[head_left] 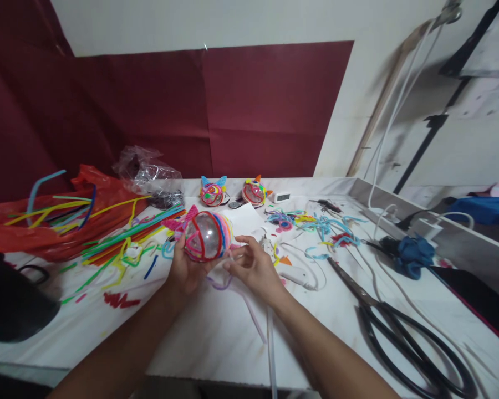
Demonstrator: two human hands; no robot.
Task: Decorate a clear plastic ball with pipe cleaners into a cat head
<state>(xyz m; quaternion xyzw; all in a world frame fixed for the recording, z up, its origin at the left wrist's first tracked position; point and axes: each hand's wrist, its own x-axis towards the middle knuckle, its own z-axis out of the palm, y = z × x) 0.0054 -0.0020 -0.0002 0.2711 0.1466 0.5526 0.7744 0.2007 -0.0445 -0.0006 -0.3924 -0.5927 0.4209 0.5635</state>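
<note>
A clear plastic ball (pixel 210 234) wrapped in coloured pipe cleaners, with pink ear-like shapes at its left, is held above the table. My left hand (pixel 187 269) cups it from below and the left, fingers closed around it. At the ball's lower right, my right hand (pixel 249 263) pinches with thumb and fingertips. A purple pipe cleaner (pixel 254 317) runs from those fingertips, loops under the ball and trails down; the pinched part is mostly hidden. Beneath my right wrist lies a white glue gun (pixel 293 273), partly covered.
Big black-handled scissors (pixel 382 310) lie at the right. Pipe cleaners (pixel 116 235) spill from a red plastic bag (pixel 108 194) at left. Two finished-looking decorated balls, one blue-eared (pixel 213 192) and one orange-tipped (pixel 254 192), stand at the back. Coloured scraps (pixel 316 224) and white cables (pixel 372 271) cover the right side.
</note>
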